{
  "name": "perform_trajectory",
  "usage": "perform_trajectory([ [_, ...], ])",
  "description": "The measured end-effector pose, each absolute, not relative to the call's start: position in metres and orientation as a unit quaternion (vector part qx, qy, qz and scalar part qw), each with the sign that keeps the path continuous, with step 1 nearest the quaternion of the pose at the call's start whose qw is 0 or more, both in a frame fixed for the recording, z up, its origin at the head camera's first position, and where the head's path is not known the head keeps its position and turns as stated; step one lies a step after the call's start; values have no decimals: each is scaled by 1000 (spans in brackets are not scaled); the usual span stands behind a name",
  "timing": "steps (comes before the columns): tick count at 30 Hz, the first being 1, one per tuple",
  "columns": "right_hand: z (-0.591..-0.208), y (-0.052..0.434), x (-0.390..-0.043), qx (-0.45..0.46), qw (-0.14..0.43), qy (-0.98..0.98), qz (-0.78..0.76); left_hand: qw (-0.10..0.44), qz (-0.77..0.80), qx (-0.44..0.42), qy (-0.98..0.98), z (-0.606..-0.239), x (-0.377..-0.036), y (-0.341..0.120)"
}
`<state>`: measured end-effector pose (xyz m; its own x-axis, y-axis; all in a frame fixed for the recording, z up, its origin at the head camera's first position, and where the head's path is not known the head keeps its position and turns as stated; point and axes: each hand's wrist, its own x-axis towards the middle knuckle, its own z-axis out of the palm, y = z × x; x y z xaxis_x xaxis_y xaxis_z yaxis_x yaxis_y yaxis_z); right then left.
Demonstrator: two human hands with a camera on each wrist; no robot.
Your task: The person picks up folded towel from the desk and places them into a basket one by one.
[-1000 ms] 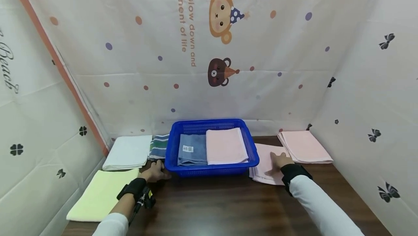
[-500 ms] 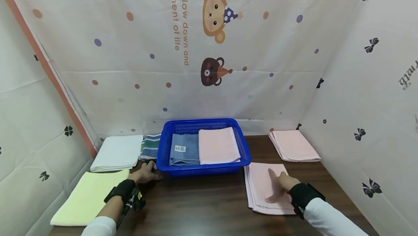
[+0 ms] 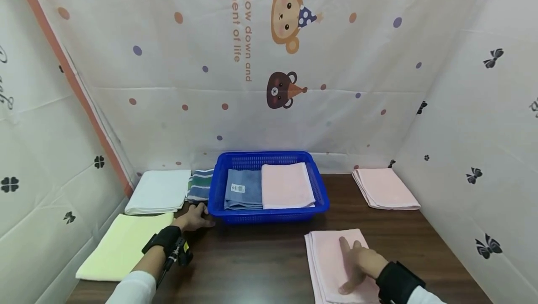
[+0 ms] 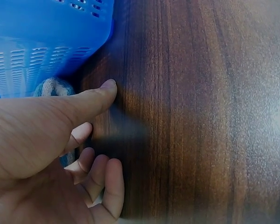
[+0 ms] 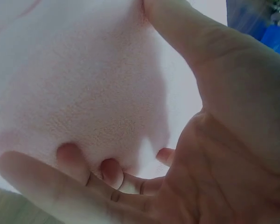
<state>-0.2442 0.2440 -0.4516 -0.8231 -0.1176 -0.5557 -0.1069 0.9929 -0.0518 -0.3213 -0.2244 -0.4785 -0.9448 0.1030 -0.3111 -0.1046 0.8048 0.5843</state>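
Observation:
My right hand (image 3: pixel 356 263) lies on a folded pink towel (image 3: pixel 329 259) at the near right of the dark wooden table (image 3: pixel 252 257). In the right wrist view its fingertips (image 5: pixel 111 170) dig into the pink towel (image 5: pixel 84 84) while the thumb stretches out. My left hand (image 3: pixel 195 217) rests on the table at the front left corner of a blue plastic basket (image 3: pixel 269 213). The left wrist view shows that hand's thumb (image 4: pixel 100 93) straight beside the basket (image 4: pixel 46 37), fingers loosely bent, holding nothing. Inside the basket lie a folded blue towel (image 3: pixel 243 195) and a folded pink towel (image 3: pixel 287 192).
A second stack of pink towels (image 3: pixel 384 188) lies at the back right. Left of the basket are a striped towel (image 3: pixel 199 191), a white towel (image 3: pixel 159 191) and a pale yellow towel (image 3: pixel 123 245). Printed cloth walls close in the table on three sides.
My right hand has dragged the pink towel from beside the basket's right end toward the near edge of the table. The left hand has stayed at the basket's corner.

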Motion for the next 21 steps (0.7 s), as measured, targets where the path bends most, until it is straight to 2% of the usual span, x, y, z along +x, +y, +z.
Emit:
perform_trajectory([
  [6,-455,212,-235,-79,288,954,-15,176,317,-2,932,-477,-321,-224],
  [14,-458,162,-230,-110,210,971,-23,170,316,-7,933,-477,-322,-223],
  [21,-459,113,-234,-107,232,967,18,167,306,-12,937,-477,-321,-223],
])
